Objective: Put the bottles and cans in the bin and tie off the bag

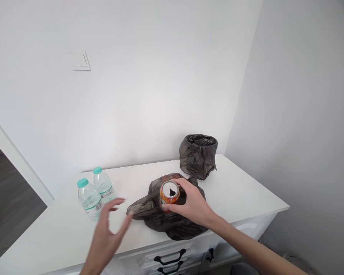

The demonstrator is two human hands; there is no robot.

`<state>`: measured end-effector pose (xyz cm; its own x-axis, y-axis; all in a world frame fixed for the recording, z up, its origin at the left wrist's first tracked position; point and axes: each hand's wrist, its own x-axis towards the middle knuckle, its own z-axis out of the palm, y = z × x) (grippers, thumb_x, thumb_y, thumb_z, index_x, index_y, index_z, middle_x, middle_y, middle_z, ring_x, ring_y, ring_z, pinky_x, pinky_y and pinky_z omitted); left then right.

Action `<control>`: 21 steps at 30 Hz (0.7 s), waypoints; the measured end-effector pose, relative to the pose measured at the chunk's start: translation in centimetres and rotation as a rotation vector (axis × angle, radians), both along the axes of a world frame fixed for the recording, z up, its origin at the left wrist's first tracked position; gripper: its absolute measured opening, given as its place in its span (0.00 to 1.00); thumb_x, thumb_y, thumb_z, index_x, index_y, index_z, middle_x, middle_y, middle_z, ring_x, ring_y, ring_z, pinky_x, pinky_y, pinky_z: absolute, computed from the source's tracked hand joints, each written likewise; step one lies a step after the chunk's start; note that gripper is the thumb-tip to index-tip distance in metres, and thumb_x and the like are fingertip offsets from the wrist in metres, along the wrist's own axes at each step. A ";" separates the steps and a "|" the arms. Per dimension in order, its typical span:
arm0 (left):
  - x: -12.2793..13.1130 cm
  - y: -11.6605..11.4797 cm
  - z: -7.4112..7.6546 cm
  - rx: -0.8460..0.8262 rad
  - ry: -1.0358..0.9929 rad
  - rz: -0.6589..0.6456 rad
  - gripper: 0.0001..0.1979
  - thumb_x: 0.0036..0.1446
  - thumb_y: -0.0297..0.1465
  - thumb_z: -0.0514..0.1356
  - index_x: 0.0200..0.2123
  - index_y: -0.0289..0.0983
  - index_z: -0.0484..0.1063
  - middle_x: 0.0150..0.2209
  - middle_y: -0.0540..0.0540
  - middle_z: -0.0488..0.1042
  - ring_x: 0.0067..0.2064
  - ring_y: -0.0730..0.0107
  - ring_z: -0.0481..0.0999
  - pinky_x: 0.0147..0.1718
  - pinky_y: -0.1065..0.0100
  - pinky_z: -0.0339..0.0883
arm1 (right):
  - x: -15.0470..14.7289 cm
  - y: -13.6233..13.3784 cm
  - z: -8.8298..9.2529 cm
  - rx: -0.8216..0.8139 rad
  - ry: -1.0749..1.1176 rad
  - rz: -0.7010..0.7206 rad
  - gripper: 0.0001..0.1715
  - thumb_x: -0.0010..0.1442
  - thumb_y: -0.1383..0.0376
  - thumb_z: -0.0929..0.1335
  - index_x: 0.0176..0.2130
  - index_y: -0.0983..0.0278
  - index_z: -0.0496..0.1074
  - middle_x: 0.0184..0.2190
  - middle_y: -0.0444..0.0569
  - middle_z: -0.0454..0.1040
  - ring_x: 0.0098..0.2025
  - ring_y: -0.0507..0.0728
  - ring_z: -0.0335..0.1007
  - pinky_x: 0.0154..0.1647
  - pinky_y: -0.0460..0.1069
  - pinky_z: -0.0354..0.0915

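Note:
My right hand (pixel 190 202) grips an orange drink can (pixel 165 193) around its side. The can is upright with its top opened. Beneath and behind it a thin black plastic bag (pixel 157 221) lies spread on the white cabinet top, and something orange and red shows through its far part. My left hand (pixel 110 225) hovers over the cabinet top with thumb and fingers apart, holding nothing. It is between the bag and two clear water bottles (pixel 90 200) with teal caps.
A bin-shaped container lined with a black bag (pixel 197 158) stands at the back against the wall. The white cabinet top (pixel 240 191) ends at a front edge above drawers with black handles (pixel 170 259). A switch plate (pixel 81 61) is on the wall.

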<state>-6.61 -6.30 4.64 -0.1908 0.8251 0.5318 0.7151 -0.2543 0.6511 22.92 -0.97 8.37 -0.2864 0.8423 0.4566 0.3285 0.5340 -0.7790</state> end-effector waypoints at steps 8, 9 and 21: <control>9.0 -0.2 2.6 -0.252 0.062 -0.486 0.29 0.61 0.45 0.64 0.63 0.44 0.66 0.59 0.39 0.75 0.57 0.51 0.77 0.54 0.54 0.74 | 0.3 -3.7 1.7 -0.087 0.064 0.167 0.32 0.54 0.54 0.79 0.55 0.57 0.71 0.52 0.48 0.75 0.53 0.60 0.72 0.56 0.54 0.69; 8.4 -0.1 2.4 -0.258 0.041 -0.457 0.27 0.60 0.46 0.65 0.59 0.43 0.68 0.57 0.40 0.78 0.55 0.52 0.79 0.52 0.55 0.74 | 0.7 -3.4 1.2 -0.090 0.034 0.187 0.33 0.57 0.53 0.77 0.57 0.57 0.69 0.54 0.49 0.74 0.55 0.60 0.72 0.57 0.54 0.68; -7.0 -2.2 -2.8 -0.296 -0.280 0.500 0.39 0.37 0.59 0.70 0.47 0.41 0.69 0.52 0.37 0.80 0.56 0.36 0.77 0.50 0.43 0.72 | 2.0 4.6 -6.5 0.047 -0.632 0.122 0.22 0.73 0.69 0.56 0.58 0.62 0.69 0.53 0.54 0.76 0.52 0.59 0.75 0.52 0.53 0.69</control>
